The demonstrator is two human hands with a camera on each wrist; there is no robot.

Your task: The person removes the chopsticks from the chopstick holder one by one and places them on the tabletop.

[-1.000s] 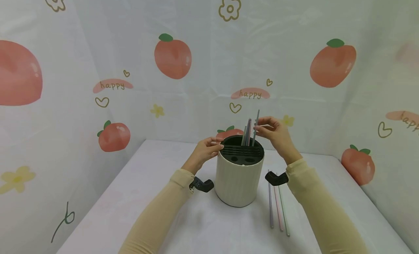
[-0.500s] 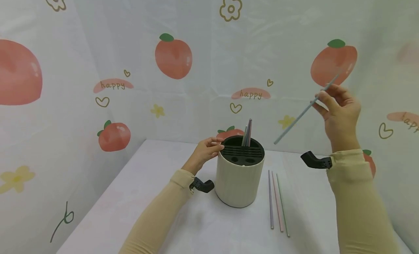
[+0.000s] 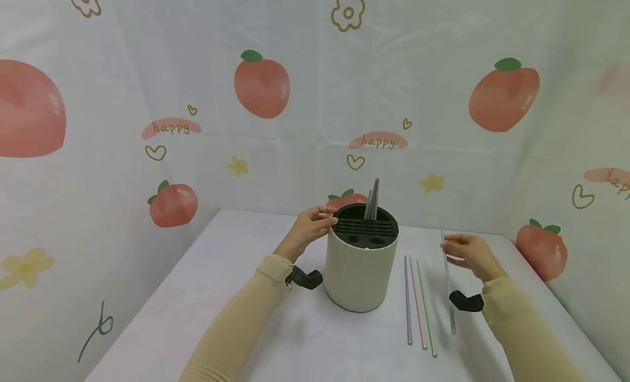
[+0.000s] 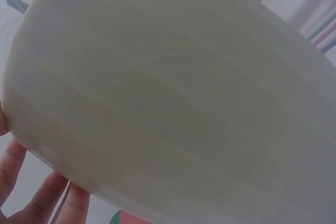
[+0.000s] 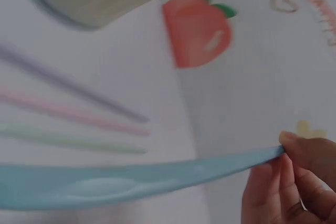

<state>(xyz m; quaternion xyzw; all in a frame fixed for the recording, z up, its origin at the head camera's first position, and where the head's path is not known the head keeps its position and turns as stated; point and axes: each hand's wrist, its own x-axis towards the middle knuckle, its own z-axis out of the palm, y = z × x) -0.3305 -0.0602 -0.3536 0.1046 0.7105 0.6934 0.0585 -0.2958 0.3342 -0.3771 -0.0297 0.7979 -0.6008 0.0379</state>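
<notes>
A cream utensil holder (image 3: 361, 275) with a black slotted top stands on the table. At its upper left edge my left hand (image 3: 310, 229) grips the rim with thumb and fingers; in the left wrist view its fingers (image 4: 44, 200) lie against the holder's wall. To the right, my right hand (image 3: 470, 253) pinches a light blue chopstick (image 5: 131, 182) near one end between thumb and fingers. The chopstick points toward me, low over the table. Several chopsticks (image 3: 372, 201) stand upright in the holder's back opening, their lower parts hidden.
Between the holder and my right hand, a purple chopstick (image 3: 408, 300), a pink chopstick (image 3: 418, 302) and a green chopstick (image 3: 426, 311) lie side by side on the white table (image 3: 266, 338). A fruit-print curtain (image 3: 305, 168) hangs behind the table.
My right hand has lifted the light blue chopstick away from the holder, swung it right, and lowered it beside the three on the table. My left hand has stayed at the rim.
</notes>
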